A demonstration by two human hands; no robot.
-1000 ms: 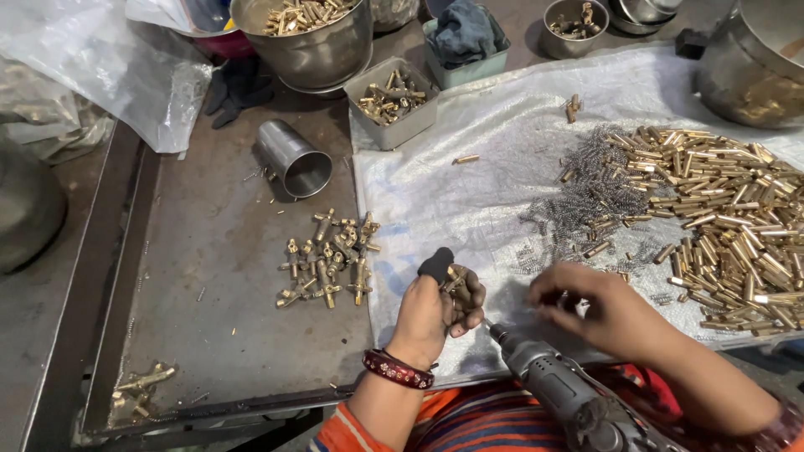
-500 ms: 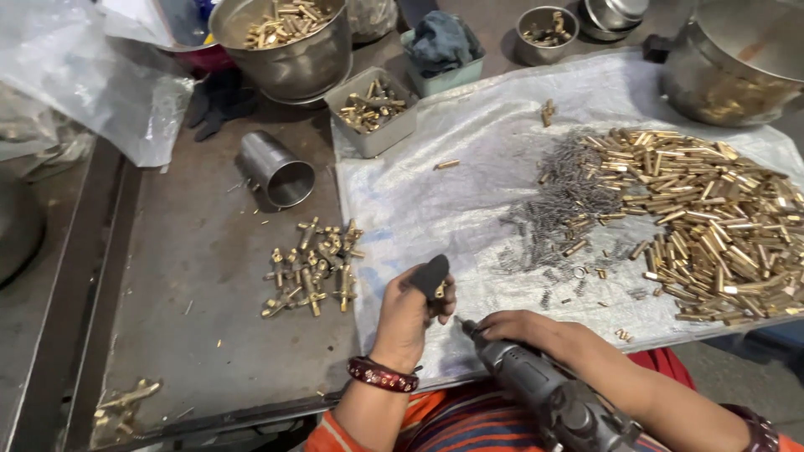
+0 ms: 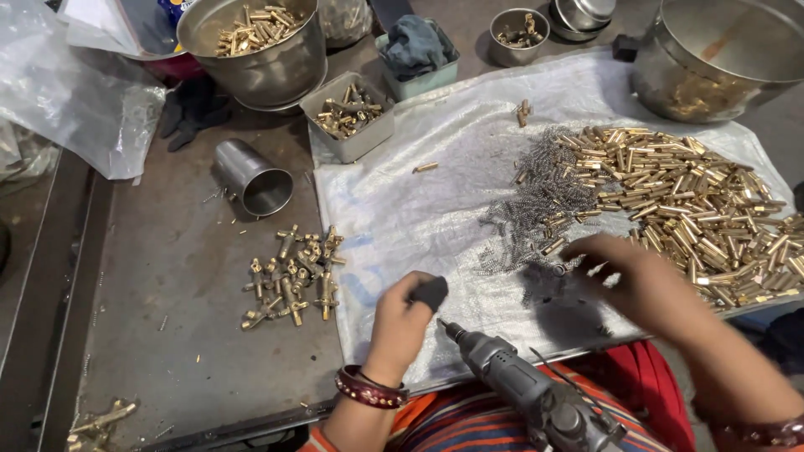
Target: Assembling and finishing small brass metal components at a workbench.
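Worker's hands over a sheet of brass parts

The left hand clenched a black-tipped piece beside the drill; the blurred right hand, grip unclear, reached among wire springs.

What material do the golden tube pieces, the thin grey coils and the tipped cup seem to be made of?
Golden tube pieces: probably brass, given the yellow metallic shine. Thin grey coils: likely steel wire springs, dull grey and finely wound. Tipped cup: seems stainless steel, with a brushed silver surface that reflects light. The right hand reaches beside the coils.
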